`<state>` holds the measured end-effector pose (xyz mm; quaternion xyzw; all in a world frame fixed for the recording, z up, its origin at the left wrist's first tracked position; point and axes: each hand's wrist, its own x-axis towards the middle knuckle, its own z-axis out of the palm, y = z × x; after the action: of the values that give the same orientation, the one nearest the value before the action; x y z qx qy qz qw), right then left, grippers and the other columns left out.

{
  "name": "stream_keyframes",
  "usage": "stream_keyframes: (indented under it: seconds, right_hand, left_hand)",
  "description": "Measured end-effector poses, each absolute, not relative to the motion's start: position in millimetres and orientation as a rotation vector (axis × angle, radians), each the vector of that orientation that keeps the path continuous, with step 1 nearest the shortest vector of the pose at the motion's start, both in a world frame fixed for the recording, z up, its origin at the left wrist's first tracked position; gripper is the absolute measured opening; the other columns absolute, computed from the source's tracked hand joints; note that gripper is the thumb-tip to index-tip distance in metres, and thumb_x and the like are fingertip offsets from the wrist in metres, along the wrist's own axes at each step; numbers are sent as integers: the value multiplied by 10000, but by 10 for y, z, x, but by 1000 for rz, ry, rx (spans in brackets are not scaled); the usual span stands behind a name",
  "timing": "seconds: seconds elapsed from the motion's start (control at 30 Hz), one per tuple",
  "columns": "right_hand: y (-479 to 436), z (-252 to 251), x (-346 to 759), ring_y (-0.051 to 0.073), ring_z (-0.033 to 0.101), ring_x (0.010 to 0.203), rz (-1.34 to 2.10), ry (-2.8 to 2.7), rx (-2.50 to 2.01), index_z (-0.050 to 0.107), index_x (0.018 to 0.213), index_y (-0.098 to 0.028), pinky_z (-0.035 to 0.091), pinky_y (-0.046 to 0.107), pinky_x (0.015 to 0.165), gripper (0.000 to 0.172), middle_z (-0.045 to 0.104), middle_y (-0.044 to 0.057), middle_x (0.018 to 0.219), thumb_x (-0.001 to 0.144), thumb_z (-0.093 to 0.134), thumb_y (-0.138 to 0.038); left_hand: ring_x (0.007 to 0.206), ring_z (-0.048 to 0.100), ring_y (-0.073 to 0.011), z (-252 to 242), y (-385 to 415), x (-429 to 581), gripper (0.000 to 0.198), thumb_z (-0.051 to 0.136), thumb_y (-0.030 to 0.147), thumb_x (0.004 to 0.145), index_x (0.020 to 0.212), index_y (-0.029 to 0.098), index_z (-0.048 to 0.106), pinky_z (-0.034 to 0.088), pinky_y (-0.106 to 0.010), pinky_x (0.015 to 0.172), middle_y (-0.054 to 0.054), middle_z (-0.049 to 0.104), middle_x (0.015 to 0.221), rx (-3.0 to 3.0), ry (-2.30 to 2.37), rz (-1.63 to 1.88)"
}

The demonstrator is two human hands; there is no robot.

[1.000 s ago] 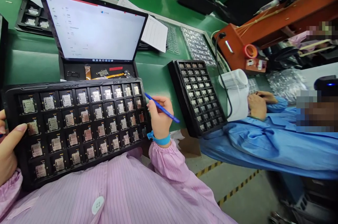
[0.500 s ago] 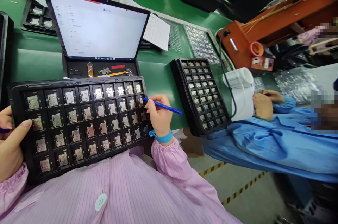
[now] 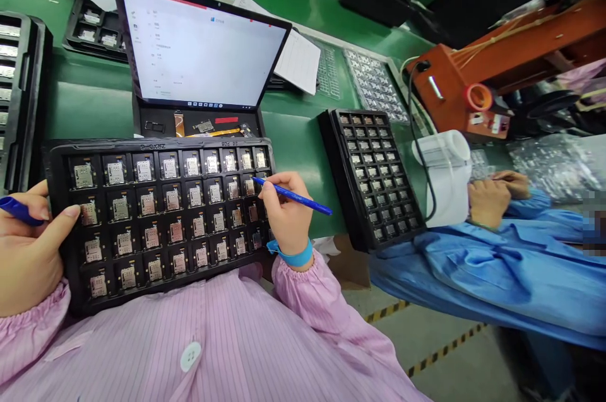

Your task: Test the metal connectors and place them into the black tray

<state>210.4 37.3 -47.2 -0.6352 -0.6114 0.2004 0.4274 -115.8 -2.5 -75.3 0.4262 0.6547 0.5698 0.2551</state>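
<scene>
A black compartment tray full of small metal card-slot parts rests on my lap against the green bench. My left hand grips its left edge, thumb on the tray, and also holds a blue pen cap between its fingers. At the tray's right end, my right hand holds a blue pen with its tip over the second row of parts. Pink striped sleeves cover both arms, and a blue wristband sits on my right wrist.
An open tablet stands on a fixture behind the tray. A second black tray lies to the right, beside a co-worker in blue whose hands are by a white roll. More trays lie at the left edge and far back; papers lie behind the tablet.
The view has shifted, so everything sits further right in frame. My right hand has lowered the pen tip onto the tray's right end. The blue cap in my left hand has come into sight.
</scene>
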Motion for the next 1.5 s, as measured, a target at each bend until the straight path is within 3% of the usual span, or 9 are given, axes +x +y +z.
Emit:
stream_keyframes:
  seconds: [0.17, 0.4, 0.6, 0.9, 1.23, 1.5]
  right_hand:
    - [364, -436, 1975, 138, 588, 553, 550, -1592, -1578, 547, 792, -232, 454, 284, 543, 66, 594, -46, 611, 855, 562, -228]
    - [400, -453, 1939, 131, 584, 557, 574, -1650, -1585, 552, 782, -229, 453, 285, 568, 73, 605, -48, 627, 849, 568, -205]
    - [375, -385, 1793, 130, 598, 559, 626, -1688, -1472, 554, 816, -234, 469, 279, 559, 47, 616, -45, 655, 859, 568, -221]
    - [378, -360, 1631, 126, 594, 562, 583, -1742, -1454, 558, 805, -231, 455, 269, 545, 58, 611, -38, 662, 854, 570, -202]
    - [392, -357, 1441, 123, 607, 586, 634, -1832, -1408, 555, 803, -229, 466, 262, 560, 68, 612, -41, 664, 853, 575, -189]
    - [374, -344, 1302, 133, 627, 614, 632, -1878, -1332, 570, 827, -221, 484, 271, 582, 41, 629, -30, 684, 851, 587, -194]
  left_hand:
    - [1111, 628, -307, -755, -3, -1158, 410, 805, 166, 533, 726, 207, 445, 419, -555, 1047, -96, 676, 1090, 1077, 1728, 1633]
    - [1117, 627, -295, -731, 7, -1125, 423, 817, 204, 601, 732, 208, 415, 458, -527, 1004, -126, 662, 1168, 1055, 1699, 1601]
    - [1107, 627, -260, -763, 24, -1146, 426, 823, 245, 605, 719, 207, 414, 447, -475, 1023, -96, 675, 1097, 1108, 1708, 1612]
    - [1006, 647, -171, -764, 9, -1153, 365, 787, 90, 654, 732, 192, 445, 468, -327, 971, -97, 673, 1126, 1056, 1563, 1656]
    - [1010, 645, -186, -728, 4, -1127, 352, 757, 58, 689, 738, 196, 437, 488, -298, 811, -105, 655, 1195, 990, 1483, 1605]
    - [989, 628, -187, -724, 25, -1109, 355, 763, 164, 706, 736, 206, 412, 479, -300, 771, -59, 662, 1158, 1027, 1516, 1591]
